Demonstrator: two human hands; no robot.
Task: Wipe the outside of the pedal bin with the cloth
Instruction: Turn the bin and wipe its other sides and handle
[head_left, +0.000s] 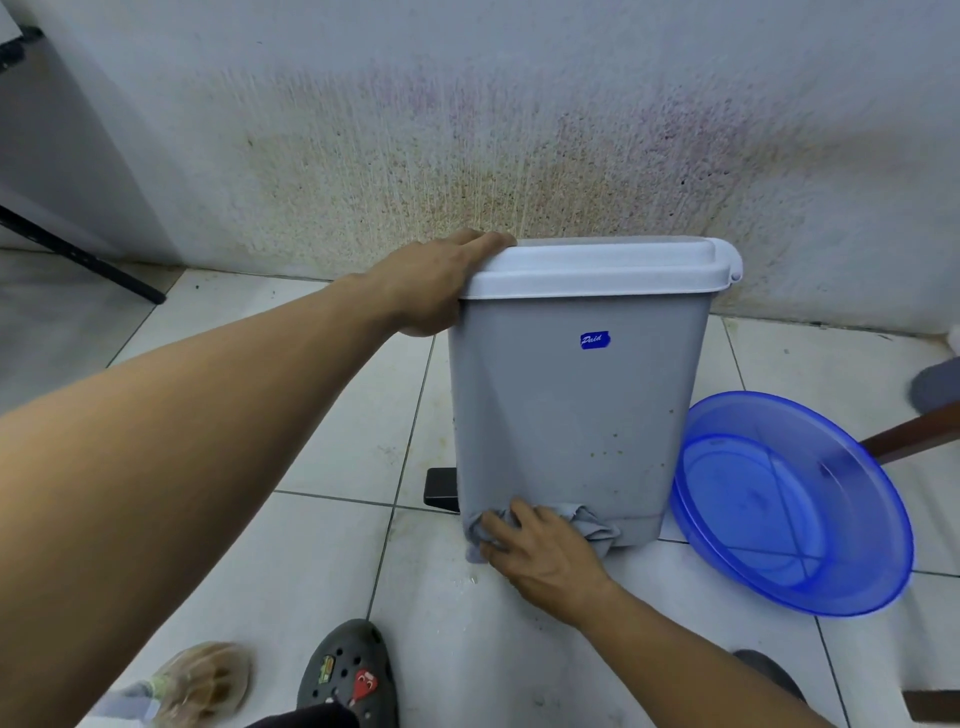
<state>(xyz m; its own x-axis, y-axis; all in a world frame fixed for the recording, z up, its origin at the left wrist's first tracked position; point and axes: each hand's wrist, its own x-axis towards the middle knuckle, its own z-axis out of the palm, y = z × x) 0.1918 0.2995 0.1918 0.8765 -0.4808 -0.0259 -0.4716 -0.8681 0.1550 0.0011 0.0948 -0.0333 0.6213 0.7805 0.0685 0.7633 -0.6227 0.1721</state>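
Left hand (436, 283) grips the pedal bin (571, 405) lid; right hand (540, 558) presses bunched cloth (597, 527) low.

**Even, cool light; sharp centre, bent and smeared edges**

Soft bluish light fills the scene with no harsh glare. The pedal bin (571, 405) between the two hands is crisp, casting only a faint shadow on the floor below the right hand (545, 561). The left hand (431, 286) is sharp too. Toward the frame edges, wide-angle distortion bends lines, and the near forearms and corners blur.
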